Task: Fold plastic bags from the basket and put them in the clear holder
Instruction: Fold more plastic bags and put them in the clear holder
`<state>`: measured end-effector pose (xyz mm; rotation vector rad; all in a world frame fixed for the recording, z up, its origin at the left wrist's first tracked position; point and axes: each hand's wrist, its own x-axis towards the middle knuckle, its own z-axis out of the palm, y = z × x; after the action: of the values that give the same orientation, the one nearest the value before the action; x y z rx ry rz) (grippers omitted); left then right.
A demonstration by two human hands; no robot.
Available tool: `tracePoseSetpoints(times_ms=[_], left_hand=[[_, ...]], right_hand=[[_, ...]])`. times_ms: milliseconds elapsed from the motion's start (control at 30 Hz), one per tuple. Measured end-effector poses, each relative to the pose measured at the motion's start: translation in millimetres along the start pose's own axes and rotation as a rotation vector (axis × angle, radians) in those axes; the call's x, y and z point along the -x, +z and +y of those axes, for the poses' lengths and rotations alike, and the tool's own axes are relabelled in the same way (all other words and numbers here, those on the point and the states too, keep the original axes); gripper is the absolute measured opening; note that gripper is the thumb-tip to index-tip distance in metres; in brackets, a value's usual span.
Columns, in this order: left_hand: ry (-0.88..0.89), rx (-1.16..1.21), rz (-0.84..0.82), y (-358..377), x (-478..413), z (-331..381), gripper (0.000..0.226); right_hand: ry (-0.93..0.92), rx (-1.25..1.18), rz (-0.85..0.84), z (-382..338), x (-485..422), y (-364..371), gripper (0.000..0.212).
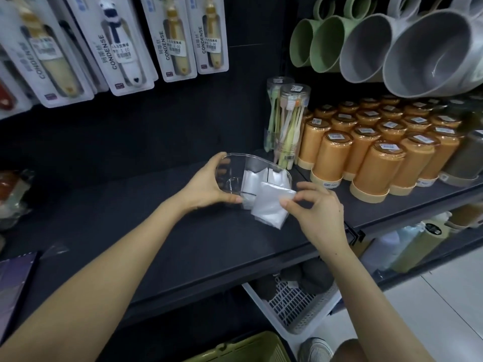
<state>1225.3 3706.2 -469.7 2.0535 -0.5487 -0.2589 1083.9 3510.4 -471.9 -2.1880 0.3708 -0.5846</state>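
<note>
My right grip (317, 212) pinches the bag (269, 209) by its right edge at centre frame; the holder (232, 163), clasped in my left grip (206, 185), lies just up-left.

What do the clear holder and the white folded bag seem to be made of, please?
The clear holder looks like hard, glossy plastic, perhaps acrylic: the left hand shows through its wall and its edges glint. The folded bag seems thin, milky plastic film, slightly shiny, with soft creases.
</note>
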Motion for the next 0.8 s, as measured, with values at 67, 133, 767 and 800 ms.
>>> tracePoseSetpoints(times_ms=[67, 133, 767, 800], left_hand=[[0.043, 0.006, 0.017, 1, 19, -3, 0.116], [0.077, -0.010, 0.036, 2, 36, -7, 0.119], [0.117, -0.035, 0.094, 8, 99, -9, 0.120], [0.114, -0.033, 0.097, 9, 100, -9, 0.120]], right_hand=[[0.023, -0.029, -0.005, -3, -3, -1, 0.016], [0.049, -0.079, -0.034, -9, -4, 0, 0.015], [-0.297, 0.625, 0.285, -34, 23, 56, 0.009], [-0.313, 0.661, 0.269, -35, 24, 58, 0.006]])
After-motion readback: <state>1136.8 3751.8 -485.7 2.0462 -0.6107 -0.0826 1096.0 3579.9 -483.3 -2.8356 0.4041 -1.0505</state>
